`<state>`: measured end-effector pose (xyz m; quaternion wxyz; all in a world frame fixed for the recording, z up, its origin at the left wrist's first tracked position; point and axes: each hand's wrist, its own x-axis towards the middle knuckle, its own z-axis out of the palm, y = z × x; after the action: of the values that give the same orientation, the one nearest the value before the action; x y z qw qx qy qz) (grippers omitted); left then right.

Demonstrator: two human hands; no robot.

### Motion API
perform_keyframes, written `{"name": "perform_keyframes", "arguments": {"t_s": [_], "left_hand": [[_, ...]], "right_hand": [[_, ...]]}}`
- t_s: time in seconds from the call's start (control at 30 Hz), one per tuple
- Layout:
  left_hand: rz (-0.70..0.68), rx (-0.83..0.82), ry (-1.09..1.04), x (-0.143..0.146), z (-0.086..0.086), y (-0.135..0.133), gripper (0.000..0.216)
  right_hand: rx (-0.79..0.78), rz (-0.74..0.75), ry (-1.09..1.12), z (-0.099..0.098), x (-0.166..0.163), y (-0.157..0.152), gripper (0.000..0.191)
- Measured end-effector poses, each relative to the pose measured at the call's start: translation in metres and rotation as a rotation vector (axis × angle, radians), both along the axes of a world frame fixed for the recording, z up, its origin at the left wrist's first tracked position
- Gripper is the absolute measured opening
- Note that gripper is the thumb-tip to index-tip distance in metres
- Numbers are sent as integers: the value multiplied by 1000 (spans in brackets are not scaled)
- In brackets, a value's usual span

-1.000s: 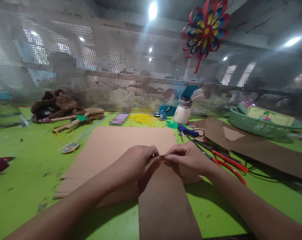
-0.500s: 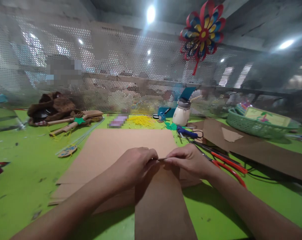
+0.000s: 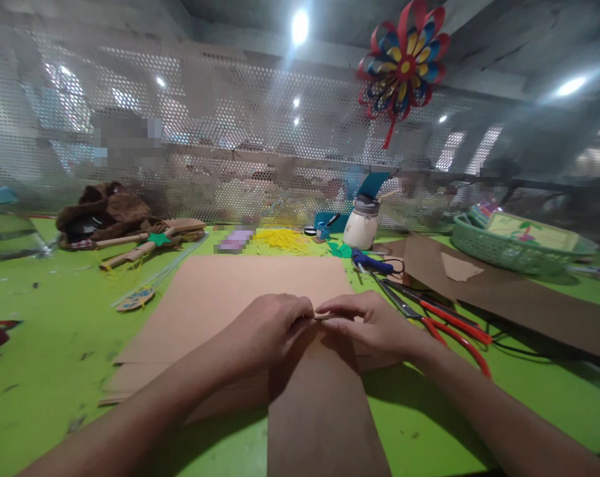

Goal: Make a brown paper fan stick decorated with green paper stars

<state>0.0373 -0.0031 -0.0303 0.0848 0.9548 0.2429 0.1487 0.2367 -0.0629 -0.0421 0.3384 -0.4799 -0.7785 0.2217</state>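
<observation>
A strip of brown kraft paper [image 3: 322, 411] runs from the near edge of the view up to both hands, its far end folded or rolled narrow. My left hand [image 3: 277, 324] pinches that far end between thumb and fingers. Opposite it, my right hand [image 3: 367, 321] grips the same end, thumb below and fingers above. Both hands are over a stack of light brown paper sheets [image 3: 230, 278] lying on the green table [image 3: 46, 344]. Scissors with red handles [image 3: 456, 338] lie right of my right hand.
Beyond the scissors are a blue glue gun [image 3: 372, 262], dark brown card [image 3: 518, 298] and a green basket [image 3: 503, 252]. A white jar [image 3: 361, 225] and yellow paper shreds [image 3: 283, 240] stand at the back. Paper-stick crafts [image 3: 151, 245] lie left.
My right hand has shifted slightly left along the folded end, its fingers a little more raised and spread. The left hand keeps its place.
</observation>
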Motion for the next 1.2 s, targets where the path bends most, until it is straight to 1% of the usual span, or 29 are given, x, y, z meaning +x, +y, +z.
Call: {"name": "perform_keyframes", "arguments": {"t_s": [0.1, 0.23, 0.33, 0.43, 0.53, 0.67, 0.77, 0.87, 0.97, 1.1, 1.2], "left_hand": [[10, -19, 15, 0, 0, 0, 24], [14, -29, 19, 1, -1, 0, 26], [8, -34, 3, 1, -1, -1, 27], [12, -76, -5, 1, -1, 0, 27], [15, -181, 0, -1, 2, 2, 28], [-33, -395, -21, -6, 6, 10, 30], [-67, -470, -5, -10, 7, 15, 30], [-80, -482, 5, -12, 6, 18, 30], [-73, -444, 17, -12, 4, 18, 31], [-76, -367, 60, -12, 3, 17, 33], [-82, -344, 79, -13, 5, 16, 32]], "right_hand": [[19, 45, -62, -1, -2, -1, 21], [38, 22, -115, -2, -2, -1, 24], [30, 25, -109, -2, -2, -1, 25], [11, 27, -78, -2, -2, -1, 26], [3, 13, -60, -4, -1, -2, 26], [-16, -11, -57, -5, 1, -1, 24], [-18, -26, -74, -5, 2, 0, 24], [-22, -10, -75, -5, 2, 1, 24], [-35, 12, -53, -7, 3, 2, 24], [-106, 4, 25, -9, 4, 3, 25], [-156, -7, 49, -10, 5, 4, 25]]}}
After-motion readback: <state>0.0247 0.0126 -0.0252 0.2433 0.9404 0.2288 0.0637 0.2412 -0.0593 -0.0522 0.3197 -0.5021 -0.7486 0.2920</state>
